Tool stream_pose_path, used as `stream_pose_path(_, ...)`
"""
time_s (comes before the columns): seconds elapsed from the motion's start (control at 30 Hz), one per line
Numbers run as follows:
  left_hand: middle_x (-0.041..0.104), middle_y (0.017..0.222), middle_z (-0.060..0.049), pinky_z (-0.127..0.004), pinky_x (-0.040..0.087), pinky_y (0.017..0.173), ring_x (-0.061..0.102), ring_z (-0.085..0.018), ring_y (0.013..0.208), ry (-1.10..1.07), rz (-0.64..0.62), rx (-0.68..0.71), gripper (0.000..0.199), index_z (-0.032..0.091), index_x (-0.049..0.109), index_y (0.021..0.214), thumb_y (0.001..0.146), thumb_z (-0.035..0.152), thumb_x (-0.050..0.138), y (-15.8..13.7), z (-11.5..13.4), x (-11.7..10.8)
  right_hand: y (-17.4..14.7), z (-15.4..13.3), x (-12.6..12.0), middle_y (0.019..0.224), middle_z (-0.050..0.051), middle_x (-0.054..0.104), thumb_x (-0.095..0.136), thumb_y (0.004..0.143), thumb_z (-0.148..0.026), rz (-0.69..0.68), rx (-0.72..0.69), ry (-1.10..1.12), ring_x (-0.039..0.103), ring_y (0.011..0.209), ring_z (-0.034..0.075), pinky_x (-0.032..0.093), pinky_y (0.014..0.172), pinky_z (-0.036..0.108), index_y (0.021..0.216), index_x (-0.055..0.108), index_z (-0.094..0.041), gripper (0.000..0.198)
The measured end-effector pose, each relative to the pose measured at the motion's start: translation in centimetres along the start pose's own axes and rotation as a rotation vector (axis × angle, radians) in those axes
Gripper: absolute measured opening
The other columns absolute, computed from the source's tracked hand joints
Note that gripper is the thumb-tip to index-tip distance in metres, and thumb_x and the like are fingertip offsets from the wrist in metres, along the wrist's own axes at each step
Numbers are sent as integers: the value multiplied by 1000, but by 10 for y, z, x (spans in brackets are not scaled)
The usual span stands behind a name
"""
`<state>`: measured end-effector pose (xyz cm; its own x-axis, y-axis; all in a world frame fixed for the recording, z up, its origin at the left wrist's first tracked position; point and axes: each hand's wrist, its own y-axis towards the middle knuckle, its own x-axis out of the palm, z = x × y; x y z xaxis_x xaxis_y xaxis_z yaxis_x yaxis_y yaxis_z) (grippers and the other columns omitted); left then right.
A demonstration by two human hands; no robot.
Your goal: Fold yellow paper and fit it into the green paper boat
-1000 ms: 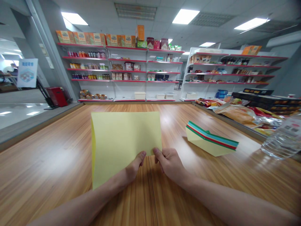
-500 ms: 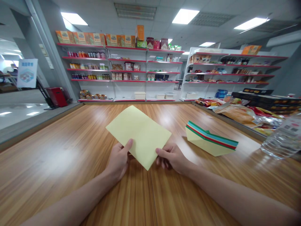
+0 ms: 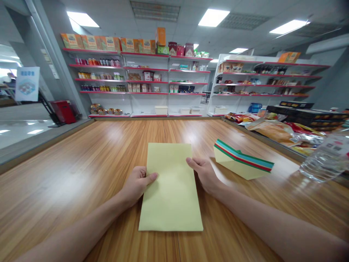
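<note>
A plain pale yellow sheet of paper (image 3: 171, 196) is in front of me, its long sides running away from me. My left hand (image 3: 137, 185) is closed on its left edge, thumb on top and the other fingers mostly hidden beneath. At the right edge, nearer the far corner, my right hand (image 3: 205, 176) pinches the sheet in the same way. To the right of that hand stands a folded paper boat (image 3: 240, 162), pale yellow with green, light blue, white and red stripes along its upper rim.
The wooden table (image 3: 114, 145) spreads around the sheet. A clear plastic bottle (image 3: 323, 160) stands at the right. Beyond the table's right edge lie snack bags (image 3: 275, 131) and dark boxes (image 3: 305, 114). Stocked shelves (image 3: 147, 80) line the back.
The yellow sheet has turned from slanted to lengthwise and come nearer to me. Both hands still hold it, now at its long side edges. The paper boat has stayed in place.
</note>
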<state>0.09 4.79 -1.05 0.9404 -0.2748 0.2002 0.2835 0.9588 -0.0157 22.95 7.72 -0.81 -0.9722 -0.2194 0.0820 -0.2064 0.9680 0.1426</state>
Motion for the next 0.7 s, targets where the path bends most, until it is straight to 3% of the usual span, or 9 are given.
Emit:
stream_pose_path(0.17,70,86,-12,-31,52,61,66,-21,67,-148,82,43,33,12,65,97,71,32,70,2,6,2,-9,3,6,56,4,61,61,72,-55,5,-71,-202,56,55,17,40,46,25,57,63,-13,45)
stream_pose_path(0.33,70,84,-11,-33,53,61,67,-22,66,-229,145,37,34,12,64,99,70,30,71,7,4,0,-13,5,5,53,2,58,59,74,-52,-14,-129,-388,53,51,15,35,42,23,54,61,-13,44)
stream_pose_path(0.43,71,78,-10,-32,52,56,66,-21,60,-211,178,24,33,11,66,93,67,30,74,7,2,-2,-12,2,7,62,4,63,60,76,-50,-39,-123,-329,57,58,16,40,47,24,64,65,-13,39)
stream_pose_path(0.57,70,71,-9,-31,51,51,64,-20,53,-134,171,-2,31,11,68,86,64,32,75,6,2,-2,-9,-3,9,78,6,68,61,77,-44,-79,-104,-88,63,73,19,49,61,28,86,69,-14,32)
stream_pose_path(0.7,70,70,-9,-31,50,51,64,-20,53,-123,158,-6,31,11,69,84,64,34,75,5,3,0,-7,-1,9,74,6,69,64,76,-41,-71,-64,-5,64,69,18,50,62,29,86,71,-14,30)
